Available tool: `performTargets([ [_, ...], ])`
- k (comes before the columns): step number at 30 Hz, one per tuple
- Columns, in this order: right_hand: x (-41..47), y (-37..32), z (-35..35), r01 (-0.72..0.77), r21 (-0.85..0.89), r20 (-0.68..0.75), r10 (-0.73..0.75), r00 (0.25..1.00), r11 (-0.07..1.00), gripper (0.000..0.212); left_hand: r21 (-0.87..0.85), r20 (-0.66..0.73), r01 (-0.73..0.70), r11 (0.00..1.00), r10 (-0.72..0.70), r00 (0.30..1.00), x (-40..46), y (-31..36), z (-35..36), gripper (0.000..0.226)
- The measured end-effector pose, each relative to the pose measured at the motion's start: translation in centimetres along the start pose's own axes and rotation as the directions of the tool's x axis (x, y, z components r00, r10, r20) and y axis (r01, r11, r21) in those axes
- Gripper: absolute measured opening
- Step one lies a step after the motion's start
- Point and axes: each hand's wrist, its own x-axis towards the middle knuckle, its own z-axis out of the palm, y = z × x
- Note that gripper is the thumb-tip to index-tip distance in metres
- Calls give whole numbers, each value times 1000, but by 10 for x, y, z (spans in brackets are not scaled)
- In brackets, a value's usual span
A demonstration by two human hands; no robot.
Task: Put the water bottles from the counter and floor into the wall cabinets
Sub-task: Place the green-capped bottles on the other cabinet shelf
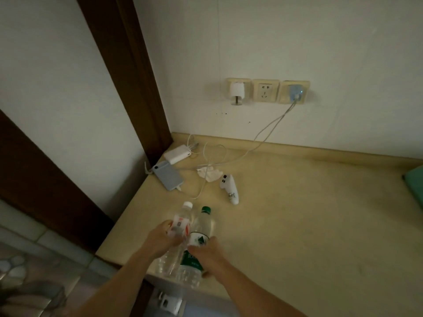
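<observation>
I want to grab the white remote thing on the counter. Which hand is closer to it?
Right. The right hand grips the green-capped bottle, just below the white controller. The left hand holds the white-capped bottle, farther to the left.

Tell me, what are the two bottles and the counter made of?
The white-capped bottle and the green-capped bottle look like thin clear plastic: you can see through them, and their walls glint. The labels look like glossy printed film. The counter looks like smooth, pale yellow stone or laminate, with a dull sheen; which one, the picture leaves open.
</observation>
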Motion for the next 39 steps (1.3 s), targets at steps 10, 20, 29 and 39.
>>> performTargets([
  [10, 3, 41, -84, 44, -72, -3, -44, 999, 996, 45, -76, 8, -15, 997, 16, 1000, -10, 38, 60, 41],
  [20, -27, 112, -225, 13, -3, -148, -13, 989, 1000, 25, -21, 65, -141, 990, 142, 988, -13, 139, 190, 58],
  [29, -42, 151, -283, -46, 51, -189, 55, 980, 998, 35, -32, 255, -154, 988, 157, 954, -11, 176, 244, 73],
  [39, -5, 125, -278, 29, 118, -365, 16, 931, 993, 54, -231, 193, -81, 970, 127, 973, 0, 186, 247, 56],
])
